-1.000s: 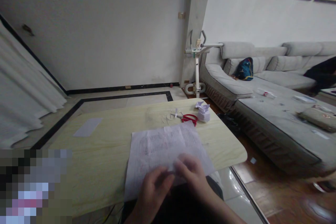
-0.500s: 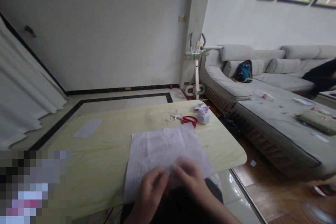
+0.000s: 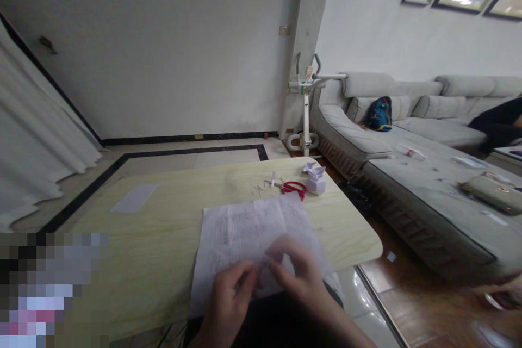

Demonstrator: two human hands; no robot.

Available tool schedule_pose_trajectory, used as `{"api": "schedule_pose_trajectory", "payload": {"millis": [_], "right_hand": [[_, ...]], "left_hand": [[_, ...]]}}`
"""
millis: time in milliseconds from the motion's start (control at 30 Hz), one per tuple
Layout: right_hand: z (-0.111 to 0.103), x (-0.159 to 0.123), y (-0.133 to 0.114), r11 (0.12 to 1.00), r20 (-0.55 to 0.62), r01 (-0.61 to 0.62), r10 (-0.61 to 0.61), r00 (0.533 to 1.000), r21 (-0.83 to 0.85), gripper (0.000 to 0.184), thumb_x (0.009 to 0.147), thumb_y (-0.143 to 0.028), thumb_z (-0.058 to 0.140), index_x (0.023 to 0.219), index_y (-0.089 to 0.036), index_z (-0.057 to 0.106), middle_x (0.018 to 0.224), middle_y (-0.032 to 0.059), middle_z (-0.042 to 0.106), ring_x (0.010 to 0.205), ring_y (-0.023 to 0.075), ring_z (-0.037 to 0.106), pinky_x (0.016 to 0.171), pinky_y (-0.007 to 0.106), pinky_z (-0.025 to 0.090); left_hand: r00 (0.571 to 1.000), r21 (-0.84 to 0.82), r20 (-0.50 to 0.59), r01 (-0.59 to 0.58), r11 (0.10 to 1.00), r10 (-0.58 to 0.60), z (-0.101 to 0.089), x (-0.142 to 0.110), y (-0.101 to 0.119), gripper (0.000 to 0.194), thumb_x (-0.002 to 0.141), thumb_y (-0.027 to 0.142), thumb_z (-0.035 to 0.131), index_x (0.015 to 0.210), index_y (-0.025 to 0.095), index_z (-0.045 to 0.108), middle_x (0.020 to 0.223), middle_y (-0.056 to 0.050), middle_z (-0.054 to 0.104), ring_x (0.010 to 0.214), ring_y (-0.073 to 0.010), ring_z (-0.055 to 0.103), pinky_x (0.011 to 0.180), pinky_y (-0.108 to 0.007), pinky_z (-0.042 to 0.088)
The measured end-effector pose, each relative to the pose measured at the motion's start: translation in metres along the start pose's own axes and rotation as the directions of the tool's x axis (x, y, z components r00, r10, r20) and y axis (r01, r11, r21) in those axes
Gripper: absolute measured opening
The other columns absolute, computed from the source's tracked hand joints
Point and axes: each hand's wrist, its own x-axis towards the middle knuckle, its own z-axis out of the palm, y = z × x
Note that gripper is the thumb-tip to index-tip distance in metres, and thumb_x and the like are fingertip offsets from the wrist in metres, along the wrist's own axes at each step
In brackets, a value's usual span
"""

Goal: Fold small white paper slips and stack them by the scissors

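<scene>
A large creased sheet of paper (image 3: 244, 228) with faint writing lies on the table, its near edge beneath my hands. My left hand (image 3: 234, 288) is closed in a pinch above that edge. Beside it, my right hand (image 3: 296, 263) curls with thumb and index finger drawn close together, slightly blurred. Whatever the fingertips hold is too small to make out. Past the sheet's far edge are red-handled scissors (image 3: 292, 189), with thin paper scraps (image 3: 261, 185) around their blades. Folded white paper pieces (image 3: 316, 182) sit to the right of the scissors.
A smaller white paper (image 3: 134, 199) lies at the left of the pale wooden table (image 3: 163, 261). Beyond the table's right edge stands a grey sofa (image 3: 424, 196) with a blue backpack (image 3: 380, 114). A person's dark-clothed leg (image 3: 497, 119) shows at far right.
My right hand has lifted slightly and its fingertips have shifted a little away from my left hand's. The sheet and scissors stay in place.
</scene>
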Motion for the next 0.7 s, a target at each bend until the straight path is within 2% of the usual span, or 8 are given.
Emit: {"api": "schedule_pose_trajectory", "payload": {"millis": [167, 333, 400, 533, 700], "right_hand": [[0.000, -0.004, 0.007, 0.980, 0.046, 0.147, -0.142, 0.989, -0.131, 0.030, 0.082, -0.009, 0.063, 0.107, -0.025, 0.070, 0.084, 0.0029, 0.069, 0.077, 0.0185, 0.063, 0.070, 0.029, 0.052], [0.001, -0.007, 0.008, 0.964, 0.081, 0.205, -0.194, 0.978, -0.171, 0.047, 0.082, -0.007, 0.063, 0.124, -0.027, 0.062, 0.102, 0.0064, 0.069, 0.093, 0.0214, 0.064, 0.080, 0.032, 0.054], [0.001, -0.006, 0.006, 0.964, 0.113, 0.204, -0.186, 0.976, -0.173, 0.044, 0.080, -0.006, 0.064, 0.120, -0.025, 0.065, 0.106, 0.0080, 0.067, 0.097, 0.0224, 0.064, 0.084, 0.034, 0.054], [0.000, -0.002, 0.001, 0.975, 0.125, 0.165, -0.147, 0.981, -0.148, 0.027, 0.080, -0.006, 0.063, 0.101, -0.021, 0.071, 0.095, 0.0070, 0.069, 0.089, 0.0206, 0.065, 0.078, 0.031, 0.054], [0.002, -0.001, -0.001, 0.986, 0.086, 0.120, -0.111, 0.990, -0.111, 0.016, 0.082, -0.010, 0.063, 0.089, -0.019, 0.073, 0.080, 0.0048, 0.070, 0.076, 0.0182, 0.066, 0.069, 0.027, 0.053]], "left_hand": [[0.999, -0.064, -0.023, 0.042, 0.997, -0.044, 0.003, 0.002, 0.000, 0.030, 0.093, 0.038, 0.051, 0.076, 0.020, 0.068, 0.066, -0.001, 0.070, 0.063, -0.0175, 0.067, 0.059, -0.023, 0.054], [0.990, -0.134, -0.124, 0.054, 0.990, -0.071, 0.002, 0.003, 0.005, 0.035, 0.090, 0.041, 0.054, 0.066, 0.020, 0.067, 0.059, -0.001, 0.068, 0.057, -0.0176, 0.065, 0.055, -0.024, 0.055], [0.986, -0.157, -0.149, 0.051, 0.986, -0.075, 0.002, 0.002, 0.007, 0.037, 0.090, 0.044, 0.053, 0.064, 0.020, 0.066, 0.058, -0.001, 0.067, 0.055, -0.0173, 0.064, 0.052, -0.024, 0.055], [0.984, -0.131, -0.171, 0.032, 0.991, -0.055, 0.003, 0.001, 0.006, 0.038, 0.090, 0.047, 0.052, 0.065, 0.022, 0.064, 0.058, 0.000, 0.065, 0.056, -0.0174, 0.062, 0.050, -0.023, 0.053], [0.994, -0.080, -0.112, -0.019, 0.997, 0.010, 0.003, 0.000, -0.002, 0.032, 0.095, 0.042, 0.048, 0.079, 0.021, 0.066, 0.061, 0.001, 0.064, 0.058, -0.0157, 0.062, 0.054, -0.022, 0.052]]}}
